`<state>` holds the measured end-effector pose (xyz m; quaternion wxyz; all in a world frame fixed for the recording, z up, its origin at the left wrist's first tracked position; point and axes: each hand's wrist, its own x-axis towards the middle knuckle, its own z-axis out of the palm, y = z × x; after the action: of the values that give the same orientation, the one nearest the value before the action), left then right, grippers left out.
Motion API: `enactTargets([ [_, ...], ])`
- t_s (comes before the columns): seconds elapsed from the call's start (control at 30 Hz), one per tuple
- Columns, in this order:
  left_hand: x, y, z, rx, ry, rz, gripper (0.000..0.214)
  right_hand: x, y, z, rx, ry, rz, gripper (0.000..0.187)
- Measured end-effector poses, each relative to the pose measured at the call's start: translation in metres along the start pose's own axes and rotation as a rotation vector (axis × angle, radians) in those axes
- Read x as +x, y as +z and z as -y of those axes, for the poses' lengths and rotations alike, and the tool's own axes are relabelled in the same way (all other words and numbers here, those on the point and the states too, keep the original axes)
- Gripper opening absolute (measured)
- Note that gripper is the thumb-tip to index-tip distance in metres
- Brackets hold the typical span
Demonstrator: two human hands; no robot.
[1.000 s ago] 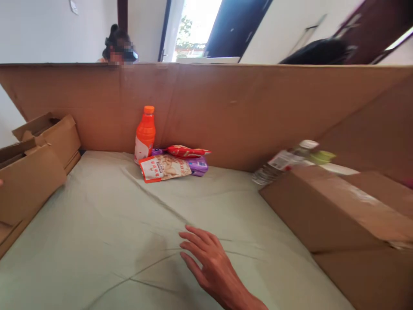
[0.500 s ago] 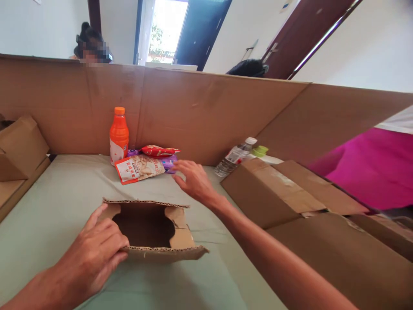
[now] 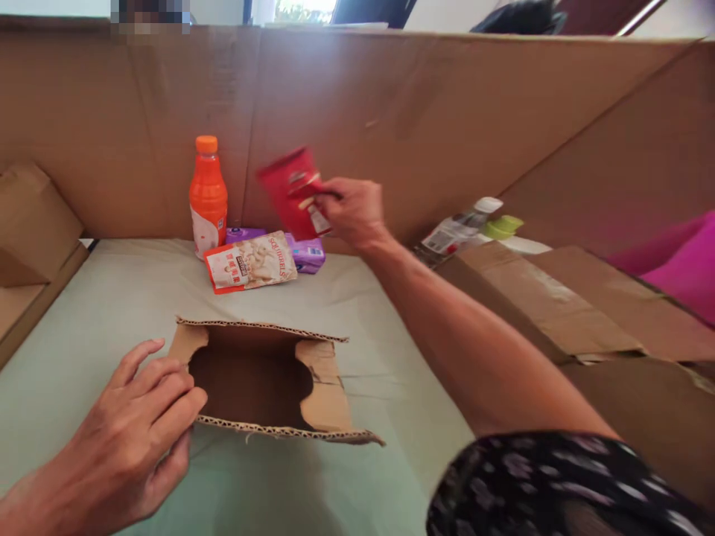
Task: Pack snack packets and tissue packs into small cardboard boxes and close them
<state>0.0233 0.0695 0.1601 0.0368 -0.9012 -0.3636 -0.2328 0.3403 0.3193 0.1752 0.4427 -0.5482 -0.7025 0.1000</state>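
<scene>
Head view: the red packet (image 3: pixel 291 195) is up off the cloth (image 3: pixel 388 357), near its far edge; the right hand (image 3: pixel 353 212) has fingers clamped on it. Lifting seems done, setting down not. The left hand (image 3: pixel 139 424), fingers bent, is at the open box's (image 3: pixel 329 394) left end; whether it grips, I cannot tell. Farther back, pouch (image 3: pixel 268 262), purple packaging (image 3: pixel 307 254) and upright orange bottle (image 3: pixel 208 190) remain unlifted.

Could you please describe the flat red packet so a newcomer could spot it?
Find the tall brown cardboard wall across the back. In front of it, the bare right hand holds the flat red packet. Unlike the orange plastic bottle and printed beige pouch nearby, it is up in the air.
</scene>
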Motion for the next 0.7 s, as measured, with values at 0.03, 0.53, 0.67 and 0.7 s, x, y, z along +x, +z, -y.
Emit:
enactTargets([
  [0.03, -0.002, 0.002, 0.000, 0.000, 0.003, -0.016, 0.022, -0.007, -0.016, 0.010, 0.038, 0.007, -0.036, 0.037],
  [0.53, -0.013, 0.006, -0.017, 0.258, -0.039, -0.181, 0.017, -0.196, -0.037, 0.102, 0.375, -0.107, 0.230, 0.017],
  [0.67, -0.018, 0.007, -0.019, 0.280, -0.055, -0.189, 0.017, -0.194, -0.017, 0.095, 0.319, -0.056, 0.492, 0.019],
  [0.7, -0.020, 0.008, -0.019, 0.279, -0.063, -0.188, 0.016, -0.193, -0.016, 0.094, 0.253, -0.051, 0.584, 0.020],
])
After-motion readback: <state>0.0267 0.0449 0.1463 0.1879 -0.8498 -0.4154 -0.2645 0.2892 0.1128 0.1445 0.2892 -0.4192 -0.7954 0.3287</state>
